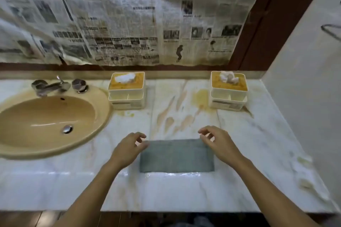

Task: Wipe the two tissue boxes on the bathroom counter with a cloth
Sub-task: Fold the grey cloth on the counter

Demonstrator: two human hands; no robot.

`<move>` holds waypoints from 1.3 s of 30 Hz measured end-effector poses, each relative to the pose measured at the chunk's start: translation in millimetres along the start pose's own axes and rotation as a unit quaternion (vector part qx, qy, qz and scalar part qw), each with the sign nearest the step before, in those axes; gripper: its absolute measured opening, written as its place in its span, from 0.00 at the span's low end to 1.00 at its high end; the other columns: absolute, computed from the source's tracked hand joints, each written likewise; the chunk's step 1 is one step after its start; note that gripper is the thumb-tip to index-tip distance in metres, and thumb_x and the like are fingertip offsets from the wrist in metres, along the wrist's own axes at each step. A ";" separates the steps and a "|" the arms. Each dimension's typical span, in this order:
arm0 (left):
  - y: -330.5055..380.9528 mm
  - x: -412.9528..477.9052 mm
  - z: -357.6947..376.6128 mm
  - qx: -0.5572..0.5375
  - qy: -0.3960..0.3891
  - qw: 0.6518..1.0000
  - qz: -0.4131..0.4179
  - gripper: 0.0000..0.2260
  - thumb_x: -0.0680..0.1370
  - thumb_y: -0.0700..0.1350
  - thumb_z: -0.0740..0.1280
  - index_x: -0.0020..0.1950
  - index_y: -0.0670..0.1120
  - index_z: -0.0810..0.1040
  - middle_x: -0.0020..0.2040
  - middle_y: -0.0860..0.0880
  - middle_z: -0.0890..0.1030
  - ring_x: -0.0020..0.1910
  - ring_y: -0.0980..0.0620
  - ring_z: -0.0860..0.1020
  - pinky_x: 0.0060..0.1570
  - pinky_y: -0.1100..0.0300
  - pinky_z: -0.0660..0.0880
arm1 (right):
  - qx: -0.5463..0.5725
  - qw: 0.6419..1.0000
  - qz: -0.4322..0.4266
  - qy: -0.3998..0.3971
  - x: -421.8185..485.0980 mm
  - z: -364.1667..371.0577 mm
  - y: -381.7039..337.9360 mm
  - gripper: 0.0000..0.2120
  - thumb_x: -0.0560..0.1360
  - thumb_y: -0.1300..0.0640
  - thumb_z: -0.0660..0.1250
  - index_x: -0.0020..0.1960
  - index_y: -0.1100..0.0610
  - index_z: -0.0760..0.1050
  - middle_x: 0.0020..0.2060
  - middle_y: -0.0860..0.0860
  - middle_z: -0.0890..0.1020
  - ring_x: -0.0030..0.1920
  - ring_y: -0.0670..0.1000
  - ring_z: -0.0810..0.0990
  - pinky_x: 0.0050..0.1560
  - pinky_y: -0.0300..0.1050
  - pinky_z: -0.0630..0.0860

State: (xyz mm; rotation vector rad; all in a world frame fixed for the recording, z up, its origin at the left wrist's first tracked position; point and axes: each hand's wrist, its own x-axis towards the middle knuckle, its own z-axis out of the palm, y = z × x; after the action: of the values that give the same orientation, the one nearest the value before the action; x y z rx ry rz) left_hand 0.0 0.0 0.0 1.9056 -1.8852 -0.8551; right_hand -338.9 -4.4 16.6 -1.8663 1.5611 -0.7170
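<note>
Head view: a flat, rectangular grey-green cloth point(176, 155) lies spread on the pale veined marble surface point(258, 134), near its front edge and between the two hands. The left hand point(127, 150) hovers at the cloth's far left corner, fingers loosely curled and part open, the fingertips close to or just touching the fabric; I cannot tell which. The right hand point(218, 143) is in the same pose at the far right corner, thumb and forefinger apart, gripping nothing that shows. Both hands look released rather than clenched. The cloth reads as thin, soft and limp, so it should be light and will drape or fold when lifted; pinching the two far corners, or bunching the middle into a pad, seems the sensible hold. Well behind it, against the back ledge, stand the two targets: a cream plastic tissue box with an orange-stained top point(127, 90) just beside the tan oval sink point(103, 114), and a second cream tissue box with the same stained lid point(228, 91) far to the right, near the side wall. Both look rigid but light, likely to slide under a firm wipe, so steadying each with the free hand would be wise. Wiping has not yet begun.
</note>
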 end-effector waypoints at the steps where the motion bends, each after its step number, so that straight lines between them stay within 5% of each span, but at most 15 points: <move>1: -1.2 -2.1 3.5 0.017 -0.005 1.000 -0.010 0.16 0.77 0.56 0.67 0.63 0.54 0.76 0.54 0.54 0.77 0.47 0.56 0.78 0.50 0.55 0.75 | -0.024 1.000 -0.001 -0.012 -4.5 5.1 7.3 0.07 0.78 0.55 0.66 0.55 0.47 0.80 0.49 0.43 0.80 0.50 0.44 0.78 0.55 0.44 0.76; 4: -6.6 -2.8 15.5 0.072 -0.002 0.997 -0.026 0.20 0.77 0.57 0.67 0.67 0.53 0.74 0.57 0.52 0.75 0.54 0.53 0.76 0.52 0.53 0.75 | -0.108 0.993 0.015 -0.043 -20.5 20.5 25.9 0.12 0.78 0.53 0.67 0.61 0.48 0.78 0.56 0.45 0.76 0.58 0.48 0.74 0.61 0.46 0.72; 8: -11.5 5.6 28.0 0.104 0.004 0.994 -0.031 0.18 0.77 0.57 0.66 0.66 0.55 0.74 0.56 0.51 0.74 0.55 0.48 0.76 0.52 0.50 0.75 | -0.150 0.985 0.082 -0.026 -26.5 32.0 37.9 0.18 0.77 0.51 0.69 0.66 0.51 0.75 0.57 0.51 0.74 0.57 0.52 0.74 0.59 0.48 0.73; 13: -7.0 13.3 35.8 0.080 0.025 0.995 -0.047 0.08 0.77 0.51 0.67 0.54 0.54 0.75 0.51 0.54 0.74 0.49 0.52 0.76 0.42 0.57 0.71 | -0.120 0.984 0.129 0.012 -20.0 42.1 45.2 0.12 0.75 0.53 0.71 0.57 0.54 0.78 0.51 0.50 0.76 0.52 0.53 0.77 0.52 0.48 0.76; 17: -8.8 16.5 37.2 0.065 0.025 0.996 -0.054 0.06 0.76 0.49 0.67 0.52 0.56 0.75 0.50 0.54 0.73 0.49 0.54 0.76 0.42 0.56 0.73 | -0.117 0.983 0.141 0.018 -9.3 41.2 43.5 0.02 0.75 0.55 0.68 0.45 0.54 0.76 0.44 0.48 0.77 0.46 0.51 0.77 0.46 0.47 0.75; 24: -6.6 18.8 34.7 0.066 0.023 0.995 -0.072 0.08 0.74 0.50 0.68 0.52 0.56 0.76 0.51 0.55 0.73 0.48 0.55 0.76 0.39 0.59 0.69 | -0.007 0.980 0.194 0.051 7.1 29.1 35.8 0.02 0.76 0.59 0.65 0.47 0.52 0.75 0.38 0.48 0.80 0.41 0.50 0.79 0.43 0.46 0.76; 28: -4.9 20.0 35.0 0.075 0.022 0.994 -0.079 0.09 0.73 0.52 0.70 0.52 0.54 0.74 0.49 0.55 0.73 0.47 0.53 0.75 0.36 0.60 0.67 | -0.053 0.989 0.135 0.030 5.0 36.8 32.4 0.12 0.75 0.62 0.63 0.56 0.50 0.73 0.44 0.48 0.76 0.45 0.49 0.77 0.49 0.47 0.75; 33: -3.5 23.7 35.5 0.088 0.006 0.994 -0.059 0.06 0.75 0.49 0.68 0.43 0.51 0.71 0.44 0.53 0.72 0.42 0.52 0.72 0.36 0.59 0.67 | -0.171 0.983 0.020 -0.067 -3.3 50.3 41.6 0.08 0.77 0.56 0.66 0.55 0.52 0.77 0.52 0.47 0.73 0.54 0.50 0.73 0.55 0.44 0.74; 39: -4.1 25.4 20.5 -0.128 -0.029 0.985 -0.111 0.04 0.75 0.41 0.67 0.44 0.46 0.72 0.39 0.48 0.77 0.39 0.49 0.73 0.36 0.58 0.69 | -0.157 0.985 0.017 -0.064 -3.3 51.2 46.0 0.09 0.77 0.57 0.67 0.57 0.52 0.78 0.53 0.46 0.73 0.56 0.48 0.71 0.57 0.36 0.68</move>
State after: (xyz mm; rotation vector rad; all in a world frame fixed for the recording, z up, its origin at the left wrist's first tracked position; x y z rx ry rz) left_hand -10.8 -21.0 -23.0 1.9678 -1.5240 -1.1708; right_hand -332.7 -2.0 -52.0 -2.0578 1.6940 -0.3417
